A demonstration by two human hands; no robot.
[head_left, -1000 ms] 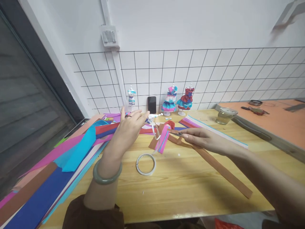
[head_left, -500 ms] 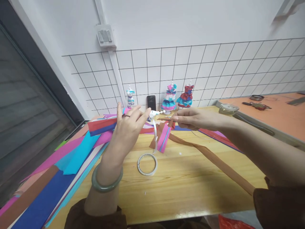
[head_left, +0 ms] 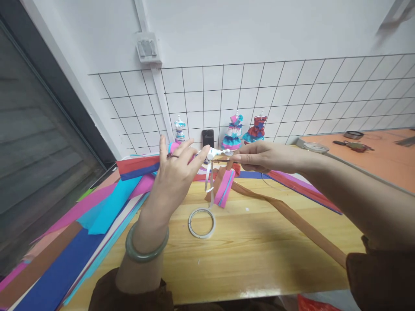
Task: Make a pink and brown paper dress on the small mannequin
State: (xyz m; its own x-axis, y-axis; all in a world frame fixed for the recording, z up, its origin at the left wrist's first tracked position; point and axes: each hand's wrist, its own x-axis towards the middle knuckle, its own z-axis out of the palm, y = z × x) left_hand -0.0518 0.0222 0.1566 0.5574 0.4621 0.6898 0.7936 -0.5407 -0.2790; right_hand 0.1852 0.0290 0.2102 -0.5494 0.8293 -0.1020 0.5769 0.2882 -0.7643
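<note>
My left hand grips a small white dress-form figure, tipped on its side with its knobbed end toward the right. The other fingers of that hand are raised. My right hand pinches a thin dark tool, seemingly scissors with the handles hidden in the palm. Its tip points left, just under the figure. White tape strips hang below, near a tape roll on the table. Close under the right fingers lies a pink strip with a blue line, beside brown crepe paper.
Coloured paper strips cover the left side of the wooden table. Along the tiled wall stand several small dressed figures and a dark phone. On an orange surface at the right are a clear spool and keys.
The dark tool has moved left, under the figure. A second length of white tape now hangs beside the first. The view has shifted slightly.
</note>
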